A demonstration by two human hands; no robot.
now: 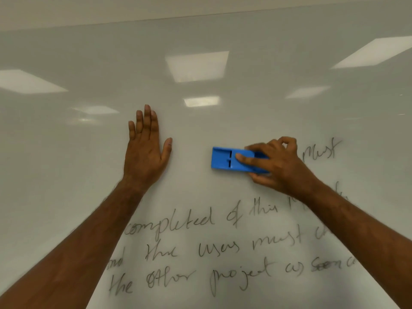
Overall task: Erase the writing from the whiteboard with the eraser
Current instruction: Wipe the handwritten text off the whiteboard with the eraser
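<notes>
A glossy whiteboard (200, 121) fills the view. My right hand (278, 166) grips a blue rectangular eraser (225, 160) and holds it flat against the board, the eraser lying crosswise with its free end to the left. Just right of that hand the word "must" (321, 151) shows in black marker. Below both hands run three lines of black handwriting (196, 248), partly hidden by my forearms. My left hand (146, 148) presses flat on the board with straight fingers pointing up, a hand's width left of the eraser.
The board's top edge (200, 17) meets a pale wall strip above. Bright reflections of ceiling lights (197, 65) lie across the upper board. The board surface left of and above my left hand carries no writing.
</notes>
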